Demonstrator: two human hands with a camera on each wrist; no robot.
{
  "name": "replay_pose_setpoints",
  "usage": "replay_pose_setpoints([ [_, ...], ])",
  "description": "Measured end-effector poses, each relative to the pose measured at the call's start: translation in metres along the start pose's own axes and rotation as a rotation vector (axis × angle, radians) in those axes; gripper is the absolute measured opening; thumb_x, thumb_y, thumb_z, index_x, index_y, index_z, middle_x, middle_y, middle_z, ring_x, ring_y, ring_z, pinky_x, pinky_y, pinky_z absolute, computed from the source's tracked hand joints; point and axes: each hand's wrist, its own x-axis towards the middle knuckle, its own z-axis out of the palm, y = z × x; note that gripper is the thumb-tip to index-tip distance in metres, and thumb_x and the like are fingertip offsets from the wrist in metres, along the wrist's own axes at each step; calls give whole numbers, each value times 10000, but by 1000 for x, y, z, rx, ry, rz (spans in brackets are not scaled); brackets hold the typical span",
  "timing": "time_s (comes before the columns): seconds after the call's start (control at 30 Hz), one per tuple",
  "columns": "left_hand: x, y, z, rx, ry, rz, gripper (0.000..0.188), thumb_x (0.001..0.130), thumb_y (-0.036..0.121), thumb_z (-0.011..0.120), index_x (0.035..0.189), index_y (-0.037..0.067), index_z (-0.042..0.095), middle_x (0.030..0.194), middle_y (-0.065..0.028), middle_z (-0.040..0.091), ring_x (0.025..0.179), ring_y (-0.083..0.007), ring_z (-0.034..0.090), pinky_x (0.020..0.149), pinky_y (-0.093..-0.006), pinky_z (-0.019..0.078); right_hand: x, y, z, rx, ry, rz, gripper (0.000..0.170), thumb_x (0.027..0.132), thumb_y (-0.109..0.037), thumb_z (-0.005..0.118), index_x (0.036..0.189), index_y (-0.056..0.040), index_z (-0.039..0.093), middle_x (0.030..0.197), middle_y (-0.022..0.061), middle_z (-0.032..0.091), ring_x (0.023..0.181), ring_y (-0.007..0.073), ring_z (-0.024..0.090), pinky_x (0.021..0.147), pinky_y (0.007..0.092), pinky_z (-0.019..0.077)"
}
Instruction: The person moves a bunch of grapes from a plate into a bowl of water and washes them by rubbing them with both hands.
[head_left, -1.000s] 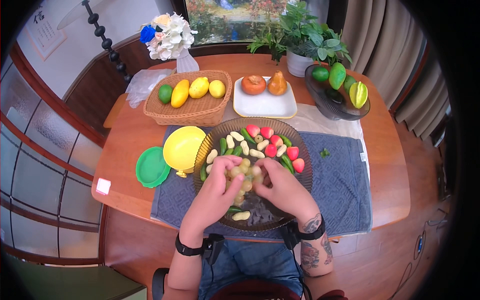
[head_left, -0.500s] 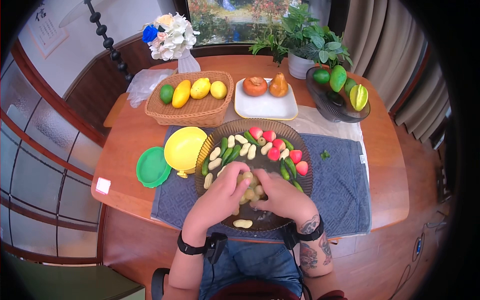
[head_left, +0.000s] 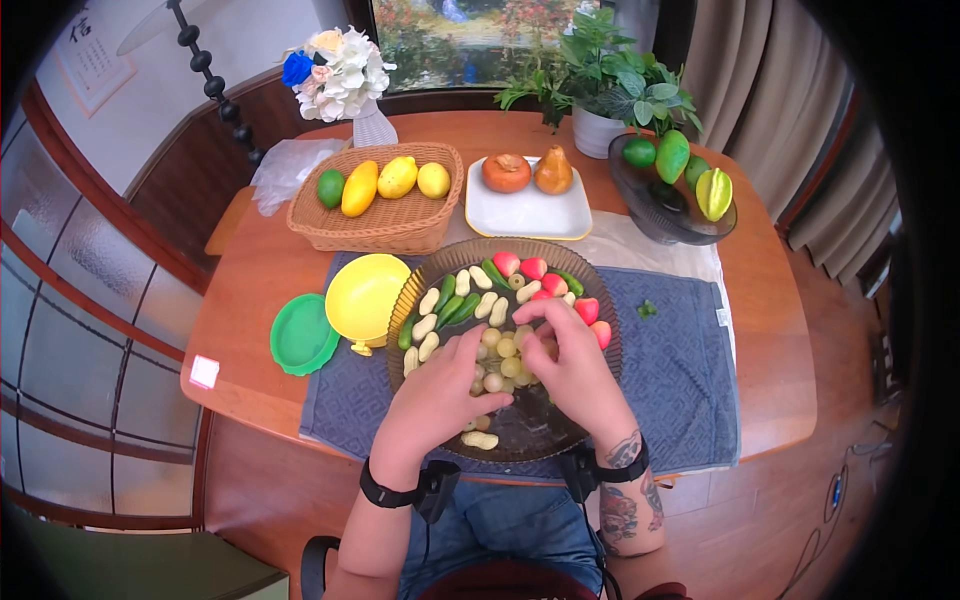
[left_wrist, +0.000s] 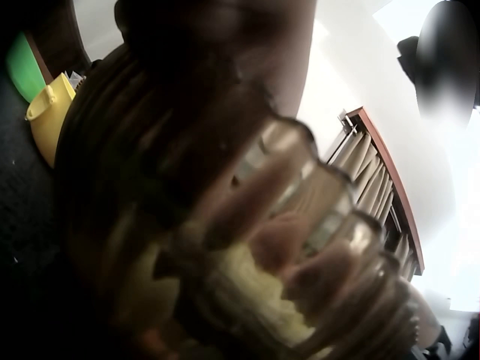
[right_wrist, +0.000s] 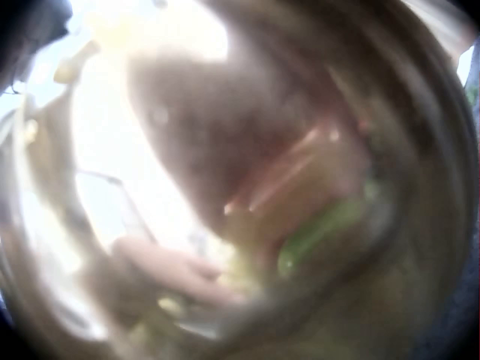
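Observation:
A bunch of pale green grapes (head_left: pixel 500 362) lies between both hands over the near half of a brown ribbed glass bowl (head_left: pixel 607 375). My left hand (head_left: pixel 432 392) holds the bunch from the left, thumb on the near side. From the right, my right hand (head_left: pixel 578 378) grips it with curled fingers. Around them in the bowl lie several peanuts (head_left: pixel 480 440), small green cucumbers (head_left: pixel 465 308) and small red fruits (head_left: pixel 587 309). Both wrist views are dim or blurred; the bowl's ribbed wall (left_wrist: pixel 330 195) fills much of the left one, and a green piece (right_wrist: pixel 315 236) shows in the right.
A yellow bowl (head_left: pixel 365 295) and green dish (head_left: pixel 303 335) stand left of the glass bowl, on a blue towel's (head_left: pixel 680 400) edge. Behind are a wicker basket (head_left: pixel 375 235) of fruit, a white tray (head_left: pixel 530 215) and a dark fruit bowl (head_left: pixel 660 225).
My hands have shifted the grapes about and now stand wider apart, with more of the bunch showing. My right hand moved up toward the red fruits; peanuts and cucumbers on the left were uncovered.

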Motion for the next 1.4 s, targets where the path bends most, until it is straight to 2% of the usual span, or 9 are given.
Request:
replay_pose_setpoints([
  [0.4, 0, -7, 4, 72, -94, 93, 481, 834, 322, 746, 1158, 7, 581, 1035, -194, 661, 1000, -387, 609, 857, -447, 481, 9, 8, -8, 374, 372, -429, 170, 945, 15, 620, 1107, -16, 578, 1225, 91, 544, 1092, 147, 561, 962, 293, 475],
  [0.53, -3, -8, 6, 104, -28, 112, 433, 843, 299, 719, 1139, 29, 553, 1003, -191, 663, 983, -403, 617, 834, -459, 486, 6, -3, -3, 357, 304, -415, 166, 960, 13, 595, 1122, -22, 583, 1190, 84, 575, 1080, 151, 574, 941, 281, 486],
  [0.67, -3, -5, 7, 46, 16, 62, 410, 851, 275, 695, 1144, 49, 519, 1023, -211, 657, 990, -410, 624, 826, -461, 492, 2, 1, 0, 533, -10, -53, 215, 971, 34, 527, 1168, -27, 587, 1114, 63, 634, 1013, 158, 618, 916, 266, 494],
  [0.73, -4, 8, 0, 25, -10, -7, 410, 858, 272, 696, 1148, 48, 514, 1030, -212, 655, 998, -405, 628, 828, -452, 495, 4, 7, 0, 120, -9, -165, 286, 933, 85, 486, 1178, -21, 589, 1125, 74, 636, 1014, 170, 632, 913, 281, 501],
  [0.9, -3, 5, 0, -105, -5, -86, 409, 878, 225, 702, 1186, 45, 503, 1046, -194, 644, 1009, -372, 638, 845, -417, 503, 6, 14, -3, -115, -77, -240, 423, 828, 66, 553, 1242, -15, 570, 1274, 157, 590, 1262, 304, 526, 1061, 408, 440],
  [1.07, -3, 0, 2, -203, 135, 94, 440, 874, 150, 721, 1241, 47, 502, 1110, -152, 613, 1046, -308, 616, 909, -381, 494, -6, 25, 4, -549, -279, -287, 732, 763, -86, 732, 1433, -98, 438, 1535, 158, 371, 1370, 386, 363, 1117, 471, 390],
  [1.2, -3, 1, 0, -261, 188, 161, 425, 876, 122, 719, 1237, 49, 509, 1135, -126, 610, 1072, -265, 608, 923, -359, 487, -8, 18, 2, -596, -228, -213, 717, 741, -142, 787, 1381, -98, 467, 1472, 162, 439, 1308, 391, 441, 1061, 474, 440],
  [1.27, -4, 2, -3, -395, 216, 90, 431, 887, 82, 701, 1271, 51, 508, 1173, -104, 596, 1084, -230, 599, 931, -339, 482, -5, 14, -1, -512, -222, 30, 633, 752, -165, 785, 1315, -72, 511, 1399, 179, 495, 1177, 362, 546, 1011, 440, 457],
  [1.4, -1, -4, 0, -305, 368, 149, 436, 910, 36, 656, 1317, 56, 500, 1210, -97, 578, 1099, -212, 589, 934, -329, 482, -2, 11, -3, -455, -208, 71, 392, 850, -252, 731, 1135, -40, 565, 1043, 174, 662, 927, 350, 655, 800, 430, 524],
])
